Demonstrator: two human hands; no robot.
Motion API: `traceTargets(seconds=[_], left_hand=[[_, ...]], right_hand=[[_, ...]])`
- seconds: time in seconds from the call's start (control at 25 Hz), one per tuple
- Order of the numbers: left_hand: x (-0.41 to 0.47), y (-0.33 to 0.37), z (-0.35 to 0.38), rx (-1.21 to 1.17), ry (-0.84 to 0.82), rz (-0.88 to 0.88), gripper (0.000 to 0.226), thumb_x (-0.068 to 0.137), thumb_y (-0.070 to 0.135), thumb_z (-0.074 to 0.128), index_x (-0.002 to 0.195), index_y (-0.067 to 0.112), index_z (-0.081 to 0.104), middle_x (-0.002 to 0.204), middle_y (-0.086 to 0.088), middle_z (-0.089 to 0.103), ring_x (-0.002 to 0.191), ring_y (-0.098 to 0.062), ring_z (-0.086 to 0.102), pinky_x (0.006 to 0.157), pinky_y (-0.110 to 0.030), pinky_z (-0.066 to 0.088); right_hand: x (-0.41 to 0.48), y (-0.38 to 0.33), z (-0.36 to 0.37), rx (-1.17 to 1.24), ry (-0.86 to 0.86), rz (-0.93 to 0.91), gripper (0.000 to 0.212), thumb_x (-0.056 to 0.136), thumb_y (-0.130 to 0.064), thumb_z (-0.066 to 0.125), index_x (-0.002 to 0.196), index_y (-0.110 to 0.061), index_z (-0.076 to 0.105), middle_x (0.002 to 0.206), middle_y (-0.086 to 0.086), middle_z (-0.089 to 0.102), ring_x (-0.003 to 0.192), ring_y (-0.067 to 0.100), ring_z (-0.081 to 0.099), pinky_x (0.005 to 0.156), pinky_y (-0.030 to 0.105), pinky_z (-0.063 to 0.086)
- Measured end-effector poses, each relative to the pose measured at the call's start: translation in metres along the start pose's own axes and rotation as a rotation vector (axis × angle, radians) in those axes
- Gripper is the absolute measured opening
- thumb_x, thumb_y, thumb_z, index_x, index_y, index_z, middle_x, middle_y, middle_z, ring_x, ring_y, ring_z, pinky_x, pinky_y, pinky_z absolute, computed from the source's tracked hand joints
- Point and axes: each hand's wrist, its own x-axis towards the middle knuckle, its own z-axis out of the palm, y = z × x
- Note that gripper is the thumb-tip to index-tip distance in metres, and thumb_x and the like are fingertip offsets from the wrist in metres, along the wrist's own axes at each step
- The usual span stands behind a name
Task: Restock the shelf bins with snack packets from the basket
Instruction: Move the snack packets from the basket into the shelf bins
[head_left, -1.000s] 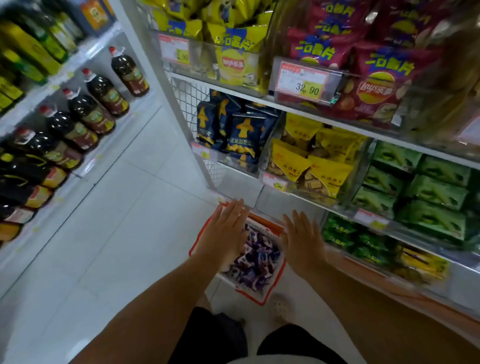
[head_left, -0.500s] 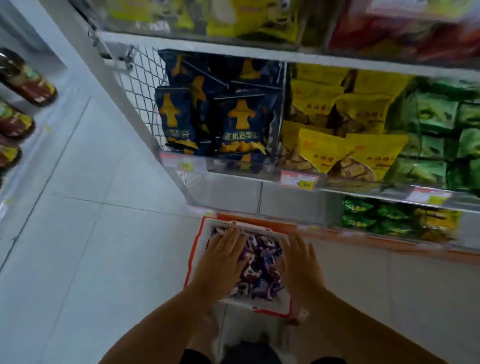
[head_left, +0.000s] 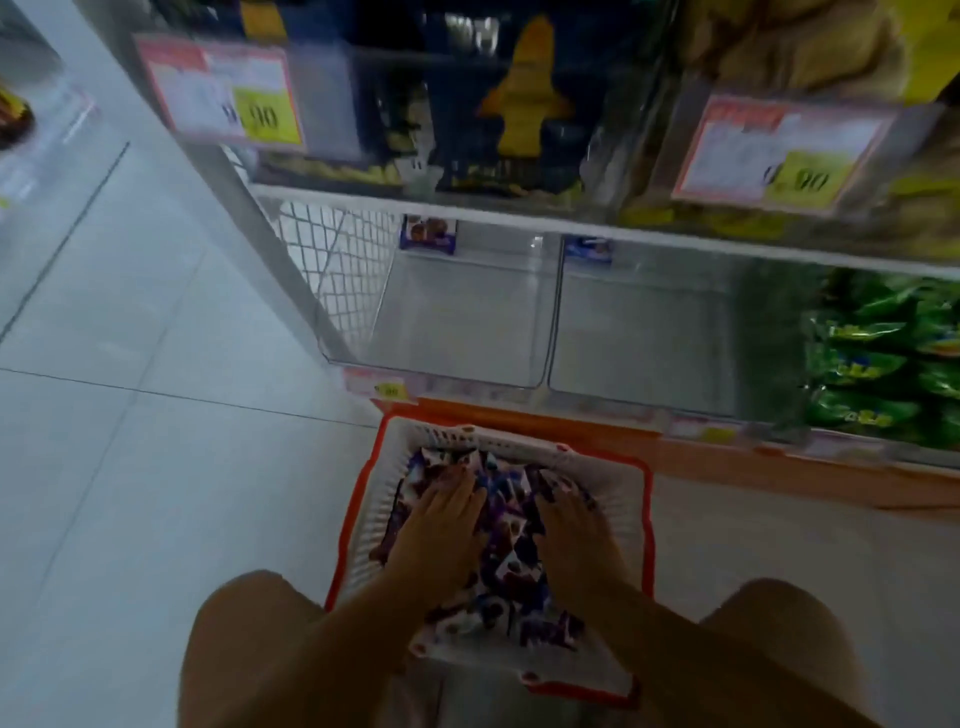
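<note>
A white basket with an orange rim (head_left: 385, 457) sits on the floor between my knees, filled with several purple and white snack packets (head_left: 506, 540). My left hand (head_left: 441, 525) lies flat on the packets on the left side, fingers straight. On the right side my right hand (head_left: 574, 535) rests on the pile the same way. Just beyond the basket stand two clear shelf bins, the left bin (head_left: 457, 322) and the right bin (head_left: 639, 332); each shows only a purple packet or label at its back.
A bin of green packets (head_left: 883, 358) lies to the right of the clear bins. The shelf above holds dark blue bags (head_left: 519, 104) and yellow bags (head_left: 810, 47) behind price tags (head_left: 228, 93). White tiled floor (head_left: 130, 415) spreads to the left.
The view has dropped low and close to the bottom shelf, bringing the two clear bins into sight. Both hands went from above the basket down onto the packets.
</note>
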Motion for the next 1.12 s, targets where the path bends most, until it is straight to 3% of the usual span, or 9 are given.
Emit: traceTargets(seconds=[0.12, 0.28, 0.4, 0.56, 0.64, 0.72, 0.88, 1.0, 1.12], left_hand=[[0.030, -0.001, 0.038, -0.023, -0.097, -0.069, 0.057, 0.104, 0.042, 0.028, 0.153, 0.013, 0.019, 0.160, -0.008, 0.018, 0.146, -0.027, 0.017, 0.118, -0.041, 0.018], [0.057, 0.005, 0.074, -0.060, -0.148, -0.103, 0.047, 0.104, 0.038, 0.032, 0.142, 0.011, 0.037, 0.144, -0.011, 0.042, 0.125, -0.028, 0.044, 0.096, -0.038, 0.038], [0.072, 0.014, 0.111, -0.393, -0.251, -0.175, 0.038, 0.104, 0.035, 0.038, 0.128, 0.012, 0.055, 0.128, -0.013, 0.057, 0.110, -0.028, 0.056, 0.086, -0.032, 0.043], [0.053, 0.029, 0.125, -0.609, -0.078, -0.190, 0.035, 0.103, 0.030, 0.042, 0.128, 0.014, 0.060, 0.128, -0.009, 0.060, 0.115, -0.026, 0.056, 0.100, -0.029, 0.042], [0.032, 0.033, 0.122, -0.626, 0.058, -0.173, 0.026, 0.099, 0.022, 0.048, 0.116, 0.014, 0.066, 0.116, -0.008, 0.066, 0.107, -0.026, 0.060, 0.087, -0.024, 0.043], [0.014, 0.031, 0.110, -0.661, 0.158, -0.156, 0.019, 0.095, 0.017, 0.052, 0.103, 0.010, 0.068, 0.104, -0.007, 0.068, 0.096, -0.026, 0.063, 0.083, -0.026, 0.048], [-0.012, 0.036, 0.058, -1.079, 0.166, -0.091, 0.020, 0.093, 0.006, 0.061, 0.111, 0.008, 0.066, 0.099, -0.002, 0.069, 0.088, -0.016, 0.068, 0.076, -0.025, 0.057], [-0.033, 0.048, 0.019, -1.269, 0.201, -0.017, 0.024, 0.092, 0.006, 0.063, 0.115, 0.013, 0.066, 0.107, -0.007, 0.072, 0.098, -0.022, 0.070, 0.088, -0.041, 0.057], [-0.047, 0.054, -0.013, -1.334, 0.230, 0.067, 0.023, 0.093, 0.015, 0.063, 0.115, 0.023, 0.066, 0.108, 0.000, 0.073, 0.097, -0.015, 0.070, 0.086, -0.037, 0.058]], right_hand=[[0.034, -0.002, 0.036, -0.029, -0.036, -0.051, 0.064, 0.106, -0.029, 0.034, 0.155, -0.018, -0.005, 0.162, 0.007, -0.010, 0.150, 0.029, 0.001, 0.121, 0.048, 0.010], [0.075, -0.003, 0.088, 0.021, -0.009, -0.072, 0.067, 0.104, -0.030, 0.036, 0.155, -0.019, -0.006, 0.163, 0.008, -0.004, 0.149, 0.031, 0.007, 0.120, 0.048, 0.012], [0.086, -0.007, 0.120, 0.117, 0.028, -0.098, 0.073, 0.101, -0.021, 0.044, 0.155, -0.019, -0.004, 0.162, 0.007, 0.005, 0.144, 0.032, 0.021, 0.115, 0.046, 0.027], [0.088, -0.010, 0.135, 0.425, 0.189, -0.058, 0.060, 0.094, -0.018, 0.053, 0.150, -0.021, 0.029, 0.149, 0.012, 0.034, 0.125, 0.031, 0.046, 0.100, 0.041, 0.045], [0.077, -0.009, 0.134, 0.578, 0.251, -0.122, 0.024, 0.092, -0.024, 0.058, 0.116, -0.025, 0.059, 0.120, 0.007, 0.057, 0.104, 0.025, 0.056, 0.093, 0.039, 0.050], [0.055, -0.005, 0.121, 0.721, 0.316, -0.171, 0.010, 0.088, -0.023, 0.069, 0.092, -0.025, 0.060, 0.100, 0.000, 0.060, 0.091, 0.021, 0.056, 0.082, 0.029, 0.052], [0.004, 0.002, 0.069, 1.214, 0.270, -0.137, 0.043, 0.081, -0.017, 0.077, 0.118, -0.021, 0.054, 0.111, 0.001, 0.064, 0.100, 0.022, 0.065, 0.082, 0.034, 0.056], [-0.032, 0.012, 0.037, 1.381, 0.303, -0.251, 0.032, 0.085, -0.016, 0.073, 0.115, -0.011, 0.062, 0.103, 0.011, 0.072, 0.092, 0.025, 0.070, 0.074, 0.036, 0.055], [-0.057, 0.015, 0.004, 1.438, 0.327, -0.322, 0.024, 0.090, -0.016, 0.067, 0.112, -0.008, 0.067, 0.103, 0.014, 0.073, 0.093, 0.029, 0.070, 0.071, 0.037, 0.057]])
